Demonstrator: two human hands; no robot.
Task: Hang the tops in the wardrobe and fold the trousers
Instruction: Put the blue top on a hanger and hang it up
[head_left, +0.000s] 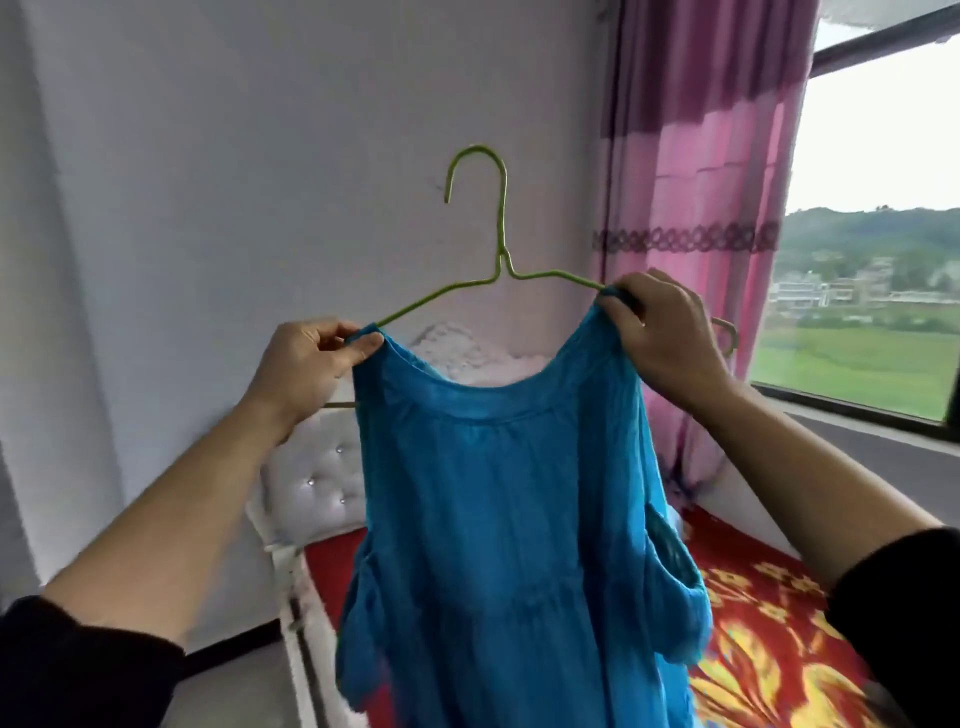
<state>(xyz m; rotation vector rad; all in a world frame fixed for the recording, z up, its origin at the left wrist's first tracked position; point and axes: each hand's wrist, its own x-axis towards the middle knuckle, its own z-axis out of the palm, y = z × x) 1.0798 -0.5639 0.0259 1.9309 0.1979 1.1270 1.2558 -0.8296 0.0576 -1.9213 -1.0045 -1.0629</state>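
Your left hand (306, 358) at nine o'clock and right hand (660, 332) at two pinch the blue top (498, 519) onto the green hanger (498, 228), held above the bed (769, 613). Hanging it remains; no wardrobe or trousers show.

Hanging at the right, beside the window (878, 291): a pink curtain (696, 171) with a dark patterned band. Lying below, a bed with a red, yellow-flowered cover (779, 639), backing onto a white tufted headboard (317, 483) against the pale wall (234, 156).
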